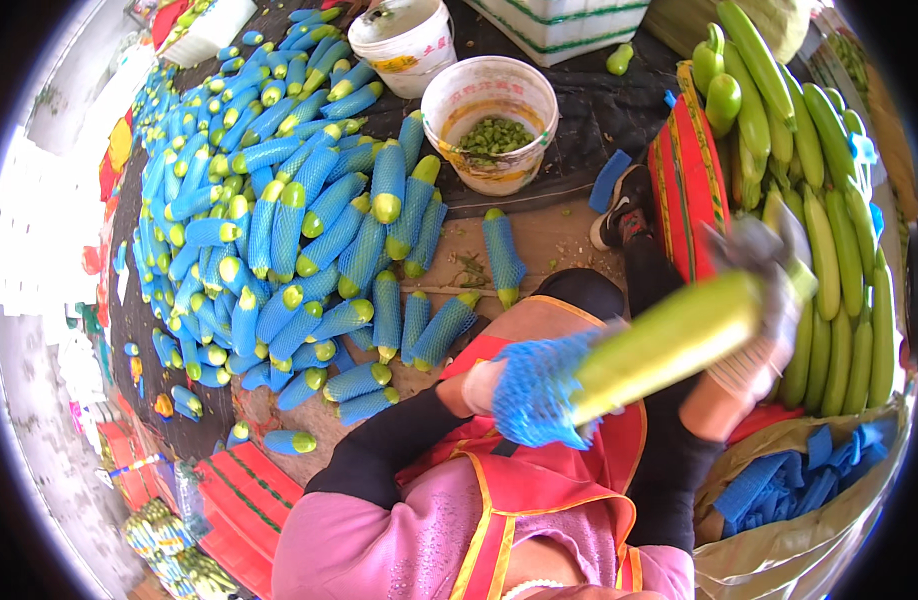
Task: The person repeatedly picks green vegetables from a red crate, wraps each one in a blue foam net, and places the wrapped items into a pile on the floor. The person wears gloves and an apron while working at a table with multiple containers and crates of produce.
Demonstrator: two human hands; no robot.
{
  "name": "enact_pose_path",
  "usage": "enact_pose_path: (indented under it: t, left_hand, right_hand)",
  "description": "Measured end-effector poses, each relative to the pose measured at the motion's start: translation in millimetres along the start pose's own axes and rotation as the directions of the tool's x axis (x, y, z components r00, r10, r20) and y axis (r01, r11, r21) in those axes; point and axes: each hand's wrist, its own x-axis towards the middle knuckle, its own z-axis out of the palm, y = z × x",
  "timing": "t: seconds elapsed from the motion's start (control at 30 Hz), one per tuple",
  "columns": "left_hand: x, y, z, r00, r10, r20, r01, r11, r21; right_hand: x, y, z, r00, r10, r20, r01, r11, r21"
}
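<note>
A long light-green courgette is held slantwise above my lap. My left hand, in a glove with a white cuff, is wrapped in a bunched blue foam net sleeve and grips the courgette's lower end. Round the stem end closes my right hand, gloved too; its dark grey fingers are blurred, so I cannot tell if they also hold a small tool. A heap of courgettes in blue nets spreads out to the left. Bare courgettes are stacked at the right.
A white bucket holds cut green pieces; another bucket stands behind it. Beyond is a white foam box. Red striped fabric borders the bare stack. Loose blue nets lie in a sack at my right.
</note>
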Motion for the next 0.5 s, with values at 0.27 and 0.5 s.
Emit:
enact_pose_path:
  t: [0.27, 0.5]
  left_hand:
    - [-56, -25, -63, 0.925, 0.283, -0.253, 0.282, -0.065, 0.957]
    - [-63, -87, -104, 0.713, -0.265, -0.649, 0.677, 0.502, 0.538]
  right_hand:
    - [-1, 101, -32, 0.879, 0.458, 0.128, -0.398, 0.856, -0.330]
    - [-30, 110, -49, 0.832, 0.542, 0.119, -0.502, 0.826, -0.255]
